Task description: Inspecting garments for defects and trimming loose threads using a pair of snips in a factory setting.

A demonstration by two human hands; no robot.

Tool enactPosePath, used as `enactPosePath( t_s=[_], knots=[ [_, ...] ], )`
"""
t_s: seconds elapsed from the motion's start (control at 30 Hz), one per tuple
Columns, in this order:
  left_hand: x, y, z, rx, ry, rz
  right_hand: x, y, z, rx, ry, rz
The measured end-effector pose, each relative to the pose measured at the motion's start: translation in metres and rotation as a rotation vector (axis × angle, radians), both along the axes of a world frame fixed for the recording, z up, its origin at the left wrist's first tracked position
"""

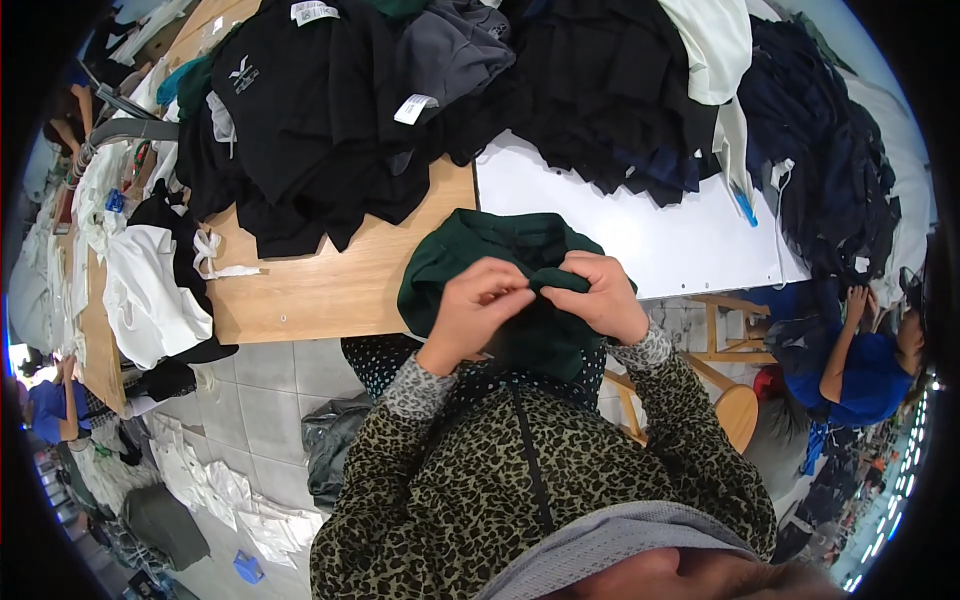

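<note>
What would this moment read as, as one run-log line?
left hand: pinching dark green garment | right hand: gripping same fabric fold | garment over wooden table edge | black clothes pile behind

A small white tag (415, 108) hangs on the dark clothes at the top. Another white tag (314, 12) sits at the very top edge. A white logo patch (241, 74) is on a black shirt.

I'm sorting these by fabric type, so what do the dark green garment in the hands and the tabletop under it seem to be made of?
The dark green garment looks like soft matte knit cloth, perhaps cotton jersey: it bunches and folds loosely where the left hand and right hand pinch it. The tabletop looks like light wood or wood-look laminate, with visible grain lines; beside it lies a smooth white panel.
</note>
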State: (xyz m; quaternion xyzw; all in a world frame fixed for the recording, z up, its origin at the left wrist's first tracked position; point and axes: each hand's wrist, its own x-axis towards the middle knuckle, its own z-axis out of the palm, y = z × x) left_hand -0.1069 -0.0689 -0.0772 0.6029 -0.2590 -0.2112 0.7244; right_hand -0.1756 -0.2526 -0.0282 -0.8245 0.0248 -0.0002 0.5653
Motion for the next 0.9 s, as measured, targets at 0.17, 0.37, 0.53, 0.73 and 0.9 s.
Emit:
enactPosePath(
  t_s=[0.17, 0.37, 0.53, 0.73, 0.9],
  knots=[
    [0.006, -0.004, 0.034, 0.121, -0.122, 0.007, 0.001, 0.007, 0.009, -0.359, -0.143, 0.082],
    [-0.002, -0.014, 0.024, 0.233, -0.576, 0.133, 0.003, 0.010, 0.004, -0.472, -0.229, 0.114],
    [-0.004, -0.010, 0.016, -0.020, 0.405, -0.039, 0.005, 0.008, 0.004, -0.416, -0.190, 0.117],
    [0.003, -0.004, 0.024, 0.006, 0.393, -0.050, 0.004, 0.005, 0.002, -0.261, -0.066, 0.086],
    [-0.001, 0.008, 0.040, 0.282, -0.197, 0.013, 0.003, 0.000, 0.000, -0.121, 0.039, 0.012]
  ],
)
